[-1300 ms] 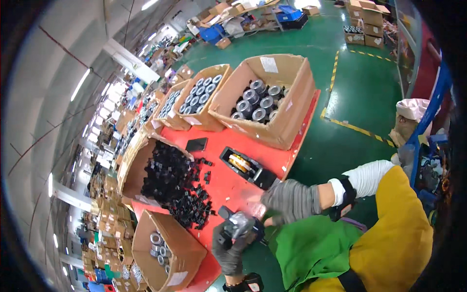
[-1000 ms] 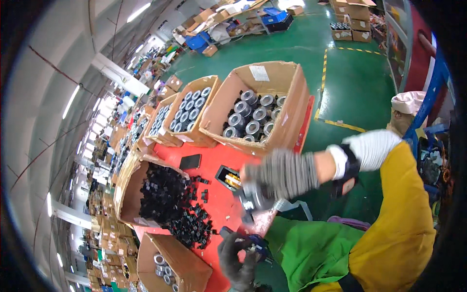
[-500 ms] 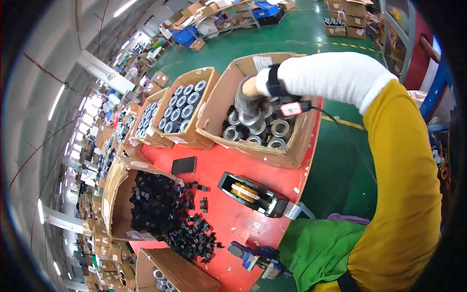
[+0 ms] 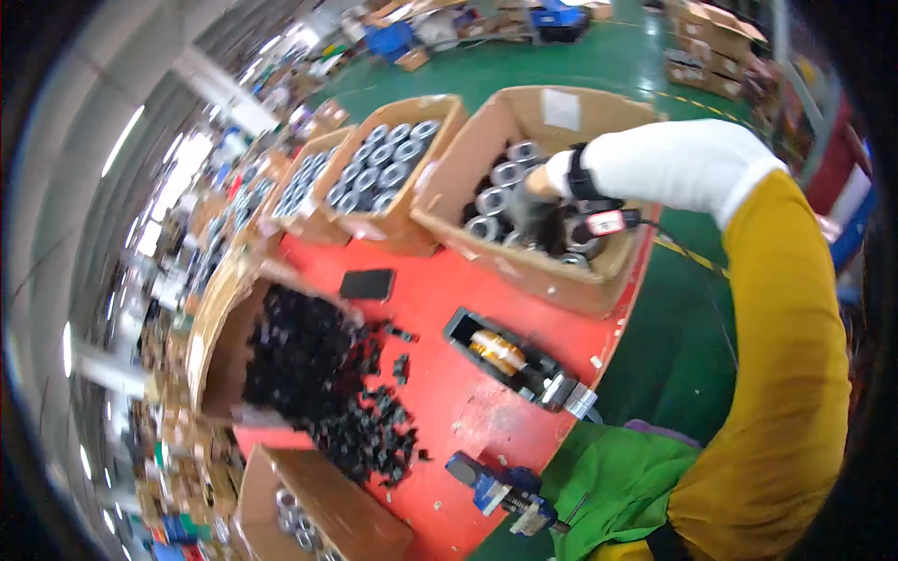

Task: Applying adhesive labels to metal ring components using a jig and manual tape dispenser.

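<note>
My right hand (image 4: 535,204), in a grey glove, reaches down into a large open cardboard box (image 4: 449,220). It is among silver ring-shaped metal parts (image 4: 493,200) standing in that box. Motion blur smears its fingers, so whether they grip a part cannot be told. A black strap (image 4: 580,173) circles the wrist over a white sleeve, and a small black device with a cable sits beside it. My left hand is out of the picture.
On the red table (image 4: 449,421) are a tape dispenser (image 4: 510,360), a blue vise (image 4: 500,494), a black flat case (image 4: 367,284) and a heap of small black clips (image 4: 365,430) spilling from a tipped box. Further cardboard boxes (image 4: 412,224) of metal rings stand left; another box (image 4: 327,505) is near.
The whole view has shifted, with the boxes now further right and slightly higher. My right hand stays inside the large box; a silver ring seen at its fingers earlier is no longer distinct.
</note>
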Action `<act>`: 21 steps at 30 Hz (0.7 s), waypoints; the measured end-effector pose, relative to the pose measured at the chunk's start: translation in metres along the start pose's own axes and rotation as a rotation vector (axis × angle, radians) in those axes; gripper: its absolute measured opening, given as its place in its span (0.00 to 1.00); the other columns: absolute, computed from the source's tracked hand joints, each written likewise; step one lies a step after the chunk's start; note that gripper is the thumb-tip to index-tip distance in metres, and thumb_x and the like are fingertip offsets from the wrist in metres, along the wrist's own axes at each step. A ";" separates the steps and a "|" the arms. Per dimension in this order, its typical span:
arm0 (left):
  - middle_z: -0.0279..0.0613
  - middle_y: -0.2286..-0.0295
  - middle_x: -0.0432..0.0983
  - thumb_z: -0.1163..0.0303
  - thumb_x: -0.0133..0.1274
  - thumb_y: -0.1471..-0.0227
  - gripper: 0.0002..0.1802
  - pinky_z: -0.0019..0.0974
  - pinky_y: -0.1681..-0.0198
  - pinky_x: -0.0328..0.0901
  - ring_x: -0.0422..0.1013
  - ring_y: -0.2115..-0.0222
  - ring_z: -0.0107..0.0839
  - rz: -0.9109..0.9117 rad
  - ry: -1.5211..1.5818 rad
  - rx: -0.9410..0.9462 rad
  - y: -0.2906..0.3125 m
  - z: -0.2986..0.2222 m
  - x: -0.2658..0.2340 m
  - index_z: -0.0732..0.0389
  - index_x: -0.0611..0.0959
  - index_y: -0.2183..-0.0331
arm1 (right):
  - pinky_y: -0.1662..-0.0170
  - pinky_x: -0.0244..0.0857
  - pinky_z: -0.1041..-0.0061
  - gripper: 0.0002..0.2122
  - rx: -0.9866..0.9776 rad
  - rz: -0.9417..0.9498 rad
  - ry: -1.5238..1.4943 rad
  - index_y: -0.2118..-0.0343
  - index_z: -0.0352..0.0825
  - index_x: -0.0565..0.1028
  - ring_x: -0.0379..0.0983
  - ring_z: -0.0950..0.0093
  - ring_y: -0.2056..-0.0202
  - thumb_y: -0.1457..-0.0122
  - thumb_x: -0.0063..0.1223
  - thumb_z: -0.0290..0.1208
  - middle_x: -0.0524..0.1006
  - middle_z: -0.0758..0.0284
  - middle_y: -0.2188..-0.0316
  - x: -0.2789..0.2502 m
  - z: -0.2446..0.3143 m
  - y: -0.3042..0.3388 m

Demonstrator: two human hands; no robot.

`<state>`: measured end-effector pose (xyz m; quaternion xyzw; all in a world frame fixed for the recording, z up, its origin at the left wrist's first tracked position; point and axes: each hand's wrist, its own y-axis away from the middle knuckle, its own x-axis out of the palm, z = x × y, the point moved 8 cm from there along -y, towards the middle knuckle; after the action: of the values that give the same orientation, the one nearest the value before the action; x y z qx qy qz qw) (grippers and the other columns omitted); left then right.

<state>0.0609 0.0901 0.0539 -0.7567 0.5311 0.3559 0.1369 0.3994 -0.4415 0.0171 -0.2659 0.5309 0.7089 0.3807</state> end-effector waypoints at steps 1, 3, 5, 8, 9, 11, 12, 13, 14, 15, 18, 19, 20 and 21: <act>0.46 0.59 0.70 0.73 0.46 0.49 0.18 0.33 0.54 0.61 0.67 0.60 0.38 -0.032 0.012 -0.014 0.009 0.002 -0.007 0.68 0.71 0.54 | 0.59 0.60 0.66 0.13 -0.053 -0.079 -0.114 0.68 0.34 0.76 0.69 0.68 0.63 0.51 0.52 0.39 0.75 0.62 0.66 -0.012 0.010 0.004; 0.48 0.57 0.69 0.71 0.47 0.49 0.18 0.34 0.54 0.61 0.67 0.60 0.37 0.049 0.110 0.182 -0.004 0.024 -0.013 0.68 0.72 0.55 | 0.59 0.60 0.68 0.13 -0.149 -0.169 -0.178 0.65 0.34 0.75 0.68 0.69 0.62 0.50 0.52 0.38 0.75 0.63 0.65 -0.017 0.015 0.035; 0.40 0.72 0.73 0.72 0.52 0.55 0.13 0.30 0.66 0.63 0.69 0.70 0.29 0.088 0.134 0.299 -0.015 -0.013 -0.020 0.66 0.77 0.64 | 0.58 0.60 0.70 0.13 -0.214 -0.245 -0.223 0.63 0.34 0.74 0.68 0.70 0.62 0.49 0.51 0.37 0.74 0.63 0.64 -0.028 0.014 0.074; 0.40 0.71 0.75 0.74 0.49 0.52 0.09 0.32 0.64 0.64 0.70 0.70 0.29 0.064 0.032 0.470 -0.023 -0.057 -0.062 0.65 0.78 0.65 | 0.58 0.60 0.72 0.14 -0.260 -0.294 -0.339 0.60 0.34 0.72 0.68 0.72 0.61 0.47 0.51 0.35 0.74 0.64 0.62 -0.031 0.004 0.119; 0.40 0.71 0.75 0.74 0.49 0.52 0.09 0.32 0.63 0.63 0.70 0.69 0.29 0.056 0.008 0.521 -0.024 -0.076 -0.078 0.65 0.78 0.65 | 0.58 0.60 0.73 0.14 -0.276 -0.285 -0.380 0.59 0.34 0.71 0.67 0.72 0.60 0.47 0.51 0.35 0.74 0.64 0.62 -0.025 0.003 0.126; 0.41 0.71 0.76 0.70 0.49 0.49 0.12 0.31 0.61 0.64 0.70 0.68 0.28 -0.018 0.019 0.458 -0.035 -0.086 -0.112 0.67 0.77 0.64 | 0.57 0.60 0.75 0.15 -0.318 -0.265 -0.430 0.56 0.34 0.70 0.67 0.74 0.59 0.46 0.50 0.34 0.73 0.65 0.61 -0.019 0.018 0.139; 0.42 0.70 0.76 0.70 0.48 0.49 0.13 0.31 0.61 0.64 0.70 0.68 0.28 -0.112 -0.034 0.396 -0.045 -0.087 -0.133 0.67 0.77 0.62 | 0.57 0.60 0.76 0.16 -0.345 -0.246 -0.462 0.55 0.34 0.69 0.67 0.74 0.59 0.46 0.50 0.33 0.73 0.65 0.60 -0.011 0.025 0.144; 0.42 0.69 0.76 0.71 0.48 0.48 0.13 0.31 0.60 0.65 0.71 0.67 0.28 -0.079 0.021 0.350 -0.062 -0.086 -0.151 0.67 0.77 0.61 | 0.57 0.59 0.77 0.16 -0.365 -0.227 -0.497 0.54 0.34 0.69 0.67 0.75 0.59 0.45 0.50 0.33 0.73 0.65 0.60 -0.005 0.032 0.151; 0.41 0.68 0.76 0.71 0.48 0.48 0.14 0.31 0.60 0.65 0.71 0.67 0.28 -0.096 0.074 0.324 -0.080 -0.078 -0.169 0.67 0.76 0.60 | 0.57 0.59 0.78 0.17 -0.399 -0.204 -0.519 0.53 0.34 0.68 0.67 0.75 0.58 0.45 0.50 0.32 0.73 0.66 0.59 0.002 0.043 0.158; 0.41 0.68 0.75 0.68 0.49 0.49 0.16 0.30 0.62 0.65 0.71 0.69 0.27 -0.064 -0.048 0.319 -0.105 -0.071 -0.186 0.66 0.76 0.59 | 0.57 0.59 0.79 0.17 -0.426 -0.200 -0.525 0.52 0.34 0.68 0.67 0.76 0.58 0.44 0.50 0.32 0.72 0.66 0.59 0.008 0.051 0.164; 0.38 0.69 0.75 0.60 0.52 0.52 0.21 0.28 0.67 0.65 0.70 0.71 0.26 0.059 -0.049 0.116 -0.187 -0.046 -0.204 0.63 0.75 0.58 | 0.57 0.59 0.78 0.20 -0.481 -0.334 -0.346 0.49 0.37 0.65 0.65 0.75 0.56 0.43 0.49 0.37 0.71 0.67 0.56 0.016 0.074 0.192; 0.37 0.69 0.74 0.58 0.53 0.53 0.23 0.27 0.69 0.65 0.70 0.72 0.26 0.079 -0.056 0.032 -0.203 -0.031 -0.213 0.61 0.75 0.58 | 0.59 0.60 0.75 0.20 -0.386 -0.332 -0.350 0.52 0.36 0.68 0.67 0.74 0.58 0.44 0.48 0.41 0.73 0.65 0.60 0.019 0.049 0.181; 0.37 0.69 0.74 0.58 0.53 0.53 0.23 0.27 0.69 0.65 0.70 0.72 0.26 0.086 -0.059 0.039 -0.225 -0.028 -0.214 0.61 0.75 0.58 | 0.59 0.60 0.75 0.20 -0.379 -0.338 -0.354 0.52 0.36 0.68 0.67 0.74 0.58 0.44 0.48 0.41 0.73 0.65 0.60 0.024 0.036 0.179; 0.37 0.69 0.74 0.56 0.54 0.55 0.24 0.29 0.71 0.65 0.70 0.73 0.26 0.086 -0.173 -0.016 -0.246 -0.020 -0.214 0.60 0.75 0.58 | 0.61 0.61 0.74 0.19 -0.317 -0.411 -0.182 0.53 0.35 0.69 0.68 0.73 0.61 0.44 0.49 0.42 0.73 0.63 0.63 0.026 0.025 0.179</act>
<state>0.2520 0.3273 0.1724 -0.7008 0.5463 0.4295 0.1610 0.2382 -0.4369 0.1032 -0.3594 0.3118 0.7120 0.5165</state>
